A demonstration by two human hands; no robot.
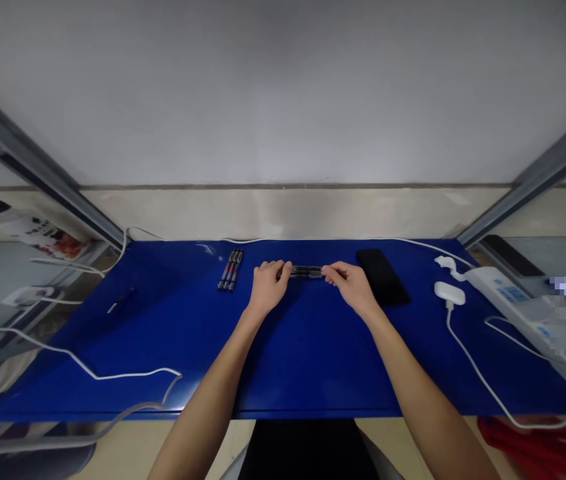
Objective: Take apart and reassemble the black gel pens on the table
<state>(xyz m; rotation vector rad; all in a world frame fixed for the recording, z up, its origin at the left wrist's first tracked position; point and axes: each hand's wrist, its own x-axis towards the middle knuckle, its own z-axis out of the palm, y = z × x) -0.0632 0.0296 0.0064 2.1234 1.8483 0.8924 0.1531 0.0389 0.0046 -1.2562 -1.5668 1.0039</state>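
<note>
Several dark pens (307, 271) lie crosswise between my two hands, one above another on the blue desk. My left hand (269, 285) pinches their left ends between thumb and fingers. At the right ends, the fingertips of my right hand (349, 283) close on them. Part of each pen end is hidden by the fingers. To the left, a row of three pens (231, 270) lies side by side, pointing away from me. A black phone (383, 277) lies flat just right of my right hand.
On the blue desk (313, 360), a white earbud case (449, 293) with a cable and a white power strip (517, 307) lie at right. Another pen (121, 300) and a white cable (127, 375) lie at left. A bottle (37, 230) stands beyond the left post.
</note>
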